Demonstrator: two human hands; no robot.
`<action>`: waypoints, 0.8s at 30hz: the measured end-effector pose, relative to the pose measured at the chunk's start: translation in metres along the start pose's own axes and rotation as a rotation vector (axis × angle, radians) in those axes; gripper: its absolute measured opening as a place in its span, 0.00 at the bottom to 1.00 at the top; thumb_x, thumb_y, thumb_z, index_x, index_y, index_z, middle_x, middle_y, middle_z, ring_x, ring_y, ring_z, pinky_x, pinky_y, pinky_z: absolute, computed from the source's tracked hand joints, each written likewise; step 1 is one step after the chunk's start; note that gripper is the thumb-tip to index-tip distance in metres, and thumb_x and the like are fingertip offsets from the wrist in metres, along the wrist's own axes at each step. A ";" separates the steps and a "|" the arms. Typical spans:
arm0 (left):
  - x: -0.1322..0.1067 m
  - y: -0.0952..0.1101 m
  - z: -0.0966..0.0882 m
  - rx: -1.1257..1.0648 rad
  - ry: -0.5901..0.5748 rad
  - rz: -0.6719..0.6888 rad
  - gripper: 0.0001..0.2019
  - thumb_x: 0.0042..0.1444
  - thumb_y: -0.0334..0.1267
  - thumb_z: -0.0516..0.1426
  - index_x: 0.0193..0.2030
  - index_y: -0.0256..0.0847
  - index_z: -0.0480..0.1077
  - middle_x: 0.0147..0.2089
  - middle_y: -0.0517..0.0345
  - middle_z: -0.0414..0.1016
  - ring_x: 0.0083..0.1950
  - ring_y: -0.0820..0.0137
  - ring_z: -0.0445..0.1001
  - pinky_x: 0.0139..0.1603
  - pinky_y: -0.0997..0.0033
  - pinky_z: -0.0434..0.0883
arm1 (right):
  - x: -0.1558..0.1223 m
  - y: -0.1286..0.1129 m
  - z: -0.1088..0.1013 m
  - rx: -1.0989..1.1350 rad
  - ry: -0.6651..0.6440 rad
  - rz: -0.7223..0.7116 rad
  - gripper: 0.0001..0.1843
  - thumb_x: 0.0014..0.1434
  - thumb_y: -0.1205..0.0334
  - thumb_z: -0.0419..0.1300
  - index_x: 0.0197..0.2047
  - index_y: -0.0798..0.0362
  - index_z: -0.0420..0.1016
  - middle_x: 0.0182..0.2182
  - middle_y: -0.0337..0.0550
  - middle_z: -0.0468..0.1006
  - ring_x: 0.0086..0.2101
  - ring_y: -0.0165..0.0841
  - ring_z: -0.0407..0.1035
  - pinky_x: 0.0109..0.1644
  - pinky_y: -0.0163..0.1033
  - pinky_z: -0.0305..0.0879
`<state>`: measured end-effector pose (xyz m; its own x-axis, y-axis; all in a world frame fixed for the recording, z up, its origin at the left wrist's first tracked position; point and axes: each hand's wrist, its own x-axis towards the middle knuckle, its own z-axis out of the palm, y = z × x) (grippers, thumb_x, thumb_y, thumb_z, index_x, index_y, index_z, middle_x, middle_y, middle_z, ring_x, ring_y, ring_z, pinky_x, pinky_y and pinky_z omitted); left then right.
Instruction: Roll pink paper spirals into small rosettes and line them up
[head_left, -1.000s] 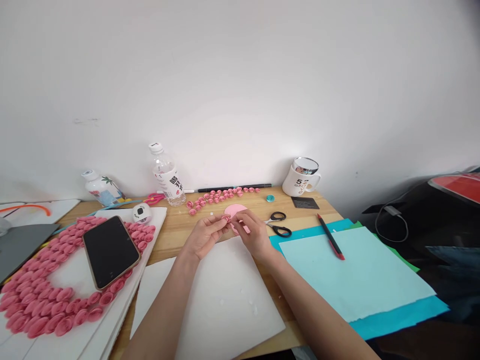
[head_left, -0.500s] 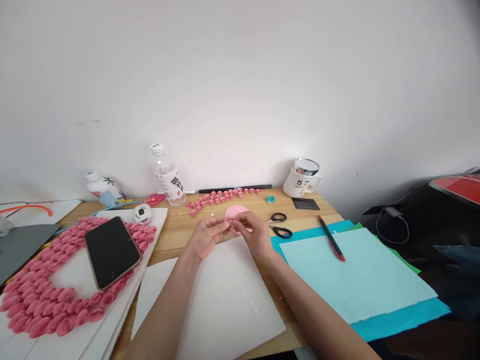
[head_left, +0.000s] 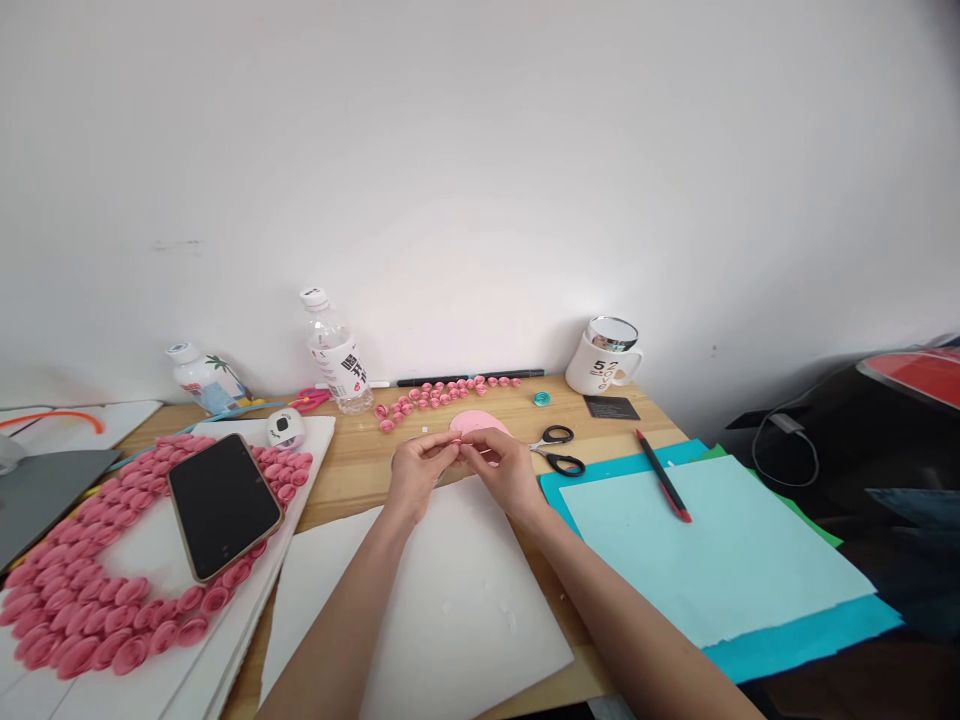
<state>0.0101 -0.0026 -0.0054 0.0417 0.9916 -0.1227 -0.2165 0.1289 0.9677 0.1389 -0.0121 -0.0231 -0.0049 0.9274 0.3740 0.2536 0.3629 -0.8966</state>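
My left hand and my right hand meet over the top of a white foam sheet. Both pinch a small pink paper rose between thumbs and fingertips; the fingers cover most of it. Just behind them lies a pink paper disc, partly hidden. Black-handled scissors rest to the right of my right hand. Several small pink paper roses stand in rows near the wall, and a teal paper rose sits to their right.
On the left, a phone lies on a ring of pink paper roses. A water bottle and a white mug stand by the wall. At right, a pen rests on light blue paper.
My fingertips have closed in over the pink paper rose, hiding more of it. My left hand has turned more upright and shifted slightly right.
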 end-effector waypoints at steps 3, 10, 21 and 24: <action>0.000 0.000 0.001 -0.010 0.006 -0.002 0.13 0.35 0.34 0.65 0.32 0.36 0.77 0.29 0.54 0.77 0.29 0.71 0.73 0.40 0.67 0.70 | 0.000 0.000 0.001 0.041 0.002 0.025 0.07 0.54 0.62 0.55 0.32 0.53 0.74 0.32 0.45 0.76 0.29 0.31 0.72 0.33 0.37 0.71; 0.000 0.000 0.001 0.020 0.015 0.004 0.11 0.35 0.34 0.64 0.31 0.36 0.77 0.26 0.55 0.77 0.29 0.71 0.72 0.37 0.69 0.70 | 0.000 -0.002 0.001 0.072 0.005 0.039 0.07 0.53 0.61 0.56 0.31 0.53 0.74 0.30 0.44 0.77 0.28 0.32 0.72 0.31 0.37 0.71; 0.001 -0.004 0.003 0.069 0.047 0.096 0.14 0.37 0.33 0.63 0.35 0.39 0.75 0.30 0.59 0.74 0.30 0.72 0.72 0.35 0.73 0.68 | -0.002 -0.001 0.004 0.000 0.075 0.023 0.06 0.51 0.62 0.57 0.30 0.53 0.75 0.29 0.44 0.78 0.29 0.33 0.72 0.33 0.38 0.71; 0.001 -0.004 0.003 0.075 0.074 0.099 0.12 0.38 0.35 0.63 0.33 0.38 0.75 0.30 0.56 0.75 0.31 0.71 0.72 0.35 0.73 0.67 | -0.003 -0.003 0.005 0.042 0.102 0.036 0.07 0.51 0.62 0.58 0.34 0.53 0.74 0.31 0.44 0.78 0.30 0.33 0.73 0.34 0.38 0.71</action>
<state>0.0144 -0.0024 -0.0089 -0.0491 0.9980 -0.0393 -0.1429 0.0319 0.9892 0.1329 -0.0158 -0.0224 0.1023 0.9268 0.3612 0.2107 0.3347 -0.9185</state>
